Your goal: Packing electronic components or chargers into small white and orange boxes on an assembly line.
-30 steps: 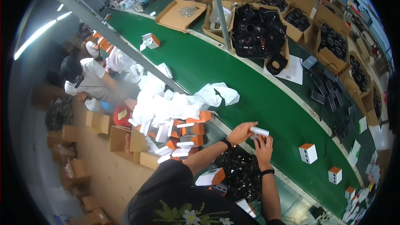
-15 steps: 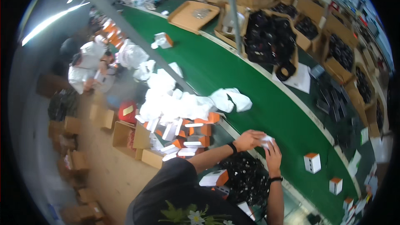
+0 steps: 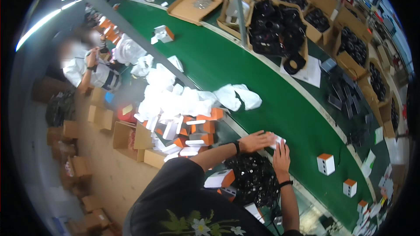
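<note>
Over the near edge of the green conveyor belt (image 3: 302, 135), my left hand (image 3: 256, 141) and my right hand (image 3: 281, 158) meet at a small white box (image 3: 278, 140). The left fingers lie along its left side, held close together. From below, the right fingers press on its near side. Both hands cover much of the box, so its full shape is hidden. Two white-and-orange boxes, a larger box (image 3: 326, 164) and a smaller box (image 3: 349, 188), stand on the belt to the right.
Left of my arm are a pile of white bags (image 3: 170, 98) and open white-and-orange boxes (image 3: 199, 140). Black cables (image 3: 253, 179) lie below my hands. Cartons of black parts (image 3: 275, 26) line the far side. A grey pole (image 3: 131, 28) crosses the view. A co-worker (image 3: 89, 67) is at left.
The view has shifted slightly. My left hand lies flatter against the white box, and both hands remain on it. The co-worker at the left has raised their hands.
</note>
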A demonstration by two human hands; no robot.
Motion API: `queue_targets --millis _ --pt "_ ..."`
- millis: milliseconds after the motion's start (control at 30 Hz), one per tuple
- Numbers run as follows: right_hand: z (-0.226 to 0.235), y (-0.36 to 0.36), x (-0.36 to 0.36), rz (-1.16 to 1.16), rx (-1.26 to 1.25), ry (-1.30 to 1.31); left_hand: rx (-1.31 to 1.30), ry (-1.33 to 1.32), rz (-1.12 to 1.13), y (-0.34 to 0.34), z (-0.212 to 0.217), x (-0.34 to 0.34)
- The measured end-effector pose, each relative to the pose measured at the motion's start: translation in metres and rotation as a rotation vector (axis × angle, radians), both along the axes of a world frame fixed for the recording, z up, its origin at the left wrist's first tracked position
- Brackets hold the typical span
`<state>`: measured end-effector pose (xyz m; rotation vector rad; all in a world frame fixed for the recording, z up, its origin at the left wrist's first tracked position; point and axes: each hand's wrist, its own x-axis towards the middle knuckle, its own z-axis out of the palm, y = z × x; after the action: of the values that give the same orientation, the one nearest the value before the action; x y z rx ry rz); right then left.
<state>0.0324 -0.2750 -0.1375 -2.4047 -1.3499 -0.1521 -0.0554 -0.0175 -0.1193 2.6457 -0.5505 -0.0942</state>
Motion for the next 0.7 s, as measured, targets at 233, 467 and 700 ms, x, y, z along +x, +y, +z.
queue_targets --millis 233,467,700 --pt "0.025 0.022 0.003 -0.023 -0.012 0.088 -0.134 0.048 0.064 0.010 0.028 0.012" --pt "-0.006 -0.003 -0.007 -0.107 -0.190 0.043 0.237 -0.022 1.076 0.085 0.037 0.063" --pt "0.036 0.049 -0.009 0.021 -0.214 0.189 0.215 0.355 1.083 0.131 -0.054 0.058"
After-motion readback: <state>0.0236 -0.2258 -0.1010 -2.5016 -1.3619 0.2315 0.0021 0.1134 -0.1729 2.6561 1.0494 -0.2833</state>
